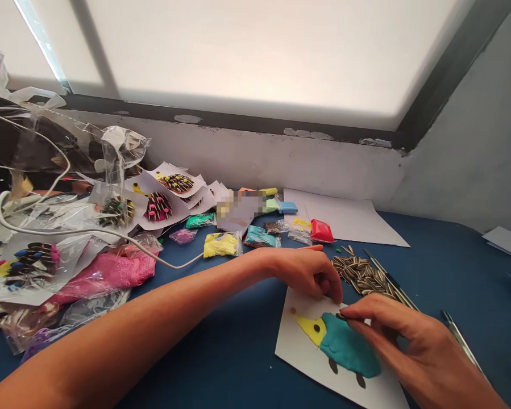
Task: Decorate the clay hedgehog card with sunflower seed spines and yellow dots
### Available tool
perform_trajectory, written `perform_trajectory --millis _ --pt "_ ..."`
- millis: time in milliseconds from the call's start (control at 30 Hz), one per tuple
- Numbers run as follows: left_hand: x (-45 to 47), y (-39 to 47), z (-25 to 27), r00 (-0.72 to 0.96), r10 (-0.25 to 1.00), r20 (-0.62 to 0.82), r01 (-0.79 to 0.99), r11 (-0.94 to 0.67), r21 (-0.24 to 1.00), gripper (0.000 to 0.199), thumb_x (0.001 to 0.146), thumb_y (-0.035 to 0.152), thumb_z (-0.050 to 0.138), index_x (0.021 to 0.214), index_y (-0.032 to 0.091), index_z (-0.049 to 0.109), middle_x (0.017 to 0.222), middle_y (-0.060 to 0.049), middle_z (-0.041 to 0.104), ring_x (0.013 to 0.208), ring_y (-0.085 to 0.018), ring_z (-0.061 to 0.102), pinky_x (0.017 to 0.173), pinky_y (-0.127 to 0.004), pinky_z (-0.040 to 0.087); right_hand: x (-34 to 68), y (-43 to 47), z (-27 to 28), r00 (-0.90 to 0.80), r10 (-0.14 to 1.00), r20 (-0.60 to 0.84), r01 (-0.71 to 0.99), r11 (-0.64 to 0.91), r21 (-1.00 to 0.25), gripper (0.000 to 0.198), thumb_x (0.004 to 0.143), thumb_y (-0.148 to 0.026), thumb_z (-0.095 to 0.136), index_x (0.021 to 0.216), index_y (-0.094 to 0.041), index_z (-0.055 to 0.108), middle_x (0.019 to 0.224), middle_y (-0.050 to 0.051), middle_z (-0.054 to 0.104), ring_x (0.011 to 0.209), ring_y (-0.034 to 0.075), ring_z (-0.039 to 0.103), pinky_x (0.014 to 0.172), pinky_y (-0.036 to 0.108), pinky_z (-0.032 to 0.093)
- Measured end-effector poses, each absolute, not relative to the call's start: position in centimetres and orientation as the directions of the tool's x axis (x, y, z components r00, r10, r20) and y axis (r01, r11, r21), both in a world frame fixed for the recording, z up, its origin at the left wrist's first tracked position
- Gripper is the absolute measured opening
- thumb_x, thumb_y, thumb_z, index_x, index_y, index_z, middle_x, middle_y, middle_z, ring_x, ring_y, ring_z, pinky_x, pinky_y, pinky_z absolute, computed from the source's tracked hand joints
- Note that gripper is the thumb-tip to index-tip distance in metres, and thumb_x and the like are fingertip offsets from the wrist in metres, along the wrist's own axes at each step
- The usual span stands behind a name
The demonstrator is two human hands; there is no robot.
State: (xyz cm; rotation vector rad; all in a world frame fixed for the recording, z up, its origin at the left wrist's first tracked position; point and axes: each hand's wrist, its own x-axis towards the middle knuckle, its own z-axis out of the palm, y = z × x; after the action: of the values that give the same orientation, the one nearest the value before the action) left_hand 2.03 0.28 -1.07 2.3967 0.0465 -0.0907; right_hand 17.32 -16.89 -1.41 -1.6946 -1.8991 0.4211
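A white sheet of paper [295,341] bears a clay hedgehog with a teal body [351,346], a yellow head [310,328], a dark eye and dark feet. My right hand [417,341] pinches a sunflower seed [341,316] between thumb and fingertips at the upper edge of the teal clay. Reaching across from the left, my left hand [308,271] rests at the sheet's top edge, fingers curled downward. What they hold, if anything, is hidden. Just beyond both hands lies a pile of striped sunflower seeds [366,274].
Clay packets in yellow [221,245], teal [261,237] and red [322,230] lie behind my left arm. Finished hedgehog pictures [157,207], plastic bags and a pink cloth [110,272] crowd the left. A white cable [88,231] crosses there. Metal tools [462,338] lie at right.
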Motion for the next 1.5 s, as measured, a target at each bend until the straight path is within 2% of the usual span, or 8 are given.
perform_trajectory --millis 133,367,567,800,967,1033,1300,1500 --pt "2.0 0.5 -1.2 0.997 -0.003 -0.074 0.047 -0.741 0.669 0.031 0.078 0.007 0.054 0.101 0.019 0.070 0.074 0.008 0.057 0.073 -0.008 0.056 0.116 -0.042 0.017 16.8 -17.2 -2.3 -0.073 0.974 0.213 0.800 0.184 -0.571 0.022 0.091 -0.039 0.058 0.100 -0.031 0.075 0.094 0.004 0.073 0.080 0.020 0.071 0.064 0.024 0.058" --pt "2.0 0.3 -0.7 0.995 -0.007 -0.101 0.068 -0.695 0.716 0.027 0.077 0.005 0.055 0.097 0.016 0.070 0.072 0.006 0.052 0.070 -0.009 0.054 0.104 -0.039 0.037 16.4 -17.3 -2.9 -0.084 0.957 0.276 0.814 0.226 -0.536 0.023 0.093 -0.034 0.055 0.107 -0.030 0.072 0.090 0.003 0.071 0.078 0.017 0.070 0.064 0.021 0.057" --pt "2.0 0.2 -0.6 0.997 0.004 -0.075 0.054 -0.737 0.673 0.027 0.077 0.004 0.055 0.095 0.018 0.070 0.069 0.008 0.052 0.071 -0.009 0.056 0.116 -0.042 0.015 16.5 -17.3 -3.1 -0.104 0.950 0.294 0.821 0.249 -0.515 0.023 0.092 -0.039 0.056 0.103 -0.030 0.074 0.091 0.004 0.071 0.079 0.018 0.071 0.069 0.023 0.058" --pt "2.1 0.2 -0.7 0.991 -0.001 -0.133 0.095 -0.688 0.720 0.028 0.078 0.005 0.055 0.102 0.014 0.068 0.073 0.006 0.052 0.071 -0.009 0.055 0.101 -0.035 0.038 16.3 -16.9 -3.5 -0.124 0.947 0.296 0.838 0.260 -0.481 0.023 0.093 -0.039 0.054 0.097 -0.030 0.074 0.091 0.004 0.071 0.080 0.018 0.071 0.071 0.023 0.058" --pt "2.1 0.2 -0.7 0.995 0.012 -0.096 0.075 -0.725 0.685 0.031 0.077 0.004 0.056 0.102 0.015 0.069 0.071 0.009 0.053 0.071 -0.007 0.056 0.116 -0.040 0.015 16.4 -17.0 -3.9 -0.160 0.935 0.317 0.854 0.292 -0.431 0.022 0.094 -0.034 0.053 0.102 -0.030 0.073 0.090 0.003 0.070 0.077 0.015 0.070 0.067 0.019 0.056" --pt "2.1 0.3 -0.8 0.997 0.010 -0.075 0.058 -0.733 0.678 0.032 0.076 0.004 0.056 0.103 0.015 0.070 0.069 0.009 0.053 0.070 -0.007 0.055 0.117 -0.039 0.013 16.5 -17.0 -3.9 -0.169 0.932 0.321 0.862 0.298 -0.411 0.021 0.095 -0.033 0.053 0.101 -0.030 0.072 0.089 0.002 0.069 0.076 0.014 0.069 0.066 0.018 0.055" --pt "2.2 0.4 -1.0 0.993 0.000 -0.114 0.079 -0.723 0.686 0.033 0.076 0.007 0.054 0.105 0.015 0.069 0.074 0.006 0.056 0.072 -0.009 0.055 0.099 -0.030 0.037 16.1 -16.9 -3.3 -0.181 0.938 0.295 0.866 0.294 -0.406 0.025 0.096 -0.036 0.048 0.095 -0.030 0.073 0.086 0.003 0.069 0.072 0.014 0.068 0.062 0.018 0.054" --pt "2.2 0.4 -0.9 0.996 -0.001 -0.088 0.058 -0.745 0.664 0.031 0.077 0.006 0.055 0.103 0.017 0.069 0.072 0.008 0.054 0.071 -0.009 0.055 0.115 -0.040 0.016 15.5 -17.0 -3.1 -0.146 0.937 0.318 0.880 0.270 -0.391 0.034 0.099 -0.037 0.041 0.091 -0.028 0.073 0.085 0.004 0.067 0.072 0.014 0.066 0.061 0.020 0.052"
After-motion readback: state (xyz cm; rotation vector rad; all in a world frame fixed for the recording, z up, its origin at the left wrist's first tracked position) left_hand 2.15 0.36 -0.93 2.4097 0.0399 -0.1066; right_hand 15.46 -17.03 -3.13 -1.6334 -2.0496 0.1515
